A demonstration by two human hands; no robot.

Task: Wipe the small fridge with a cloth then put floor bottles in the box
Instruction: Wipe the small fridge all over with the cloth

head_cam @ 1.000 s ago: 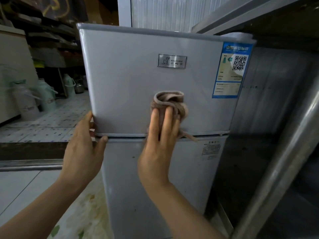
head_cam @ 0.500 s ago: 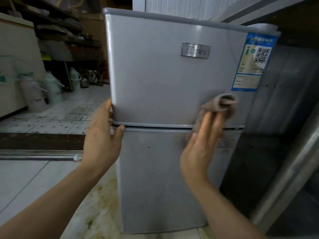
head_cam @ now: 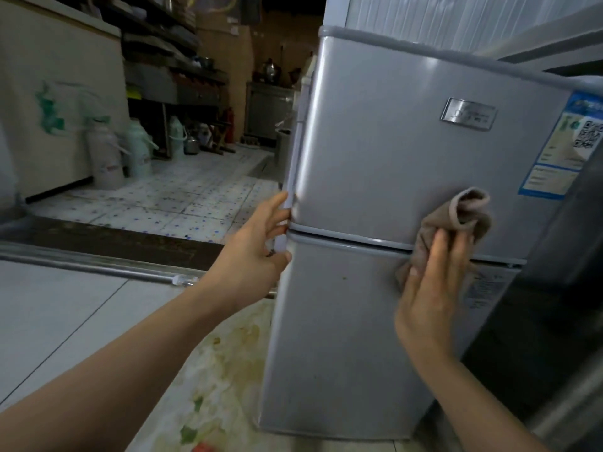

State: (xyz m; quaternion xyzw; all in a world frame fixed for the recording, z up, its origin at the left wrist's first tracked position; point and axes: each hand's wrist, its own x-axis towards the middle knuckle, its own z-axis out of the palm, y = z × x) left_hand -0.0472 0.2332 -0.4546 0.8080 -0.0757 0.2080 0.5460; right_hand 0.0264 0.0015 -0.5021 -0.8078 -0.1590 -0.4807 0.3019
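A small silver two-door fridge (head_cam: 375,151) stands in front of me, with a metal badge and a blue label on its upper door. My right hand (head_cam: 430,288) presses a crumpled brown cloth (head_cam: 456,220) flat against the front, across the seam between the two doors near the right side. My left hand (head_cam: 257,246) holds the fridge's left edge at that seam, fingers wrapped round the edge. No floor bottles or box are clearly visible beside the fridge.
Several pale thermos flasks (head_cam: 106,154) stand on the raised tiled floor at the left, by a white chest (head_cam: 49,102). A metal door rail (head_cam: 98,265) crosses the floor. Dark shelves (head_cam: 169,60) fill the back. Stainless steel surfaces (head_cam: 561,288) close the right side. Food scraps (head_cam: 208,402) litter the floor.
My right hand has swept the cloth from the middle of the upper door rightward and down to the seam. The view has turned left. My left hand stays on the fridge's left edge.
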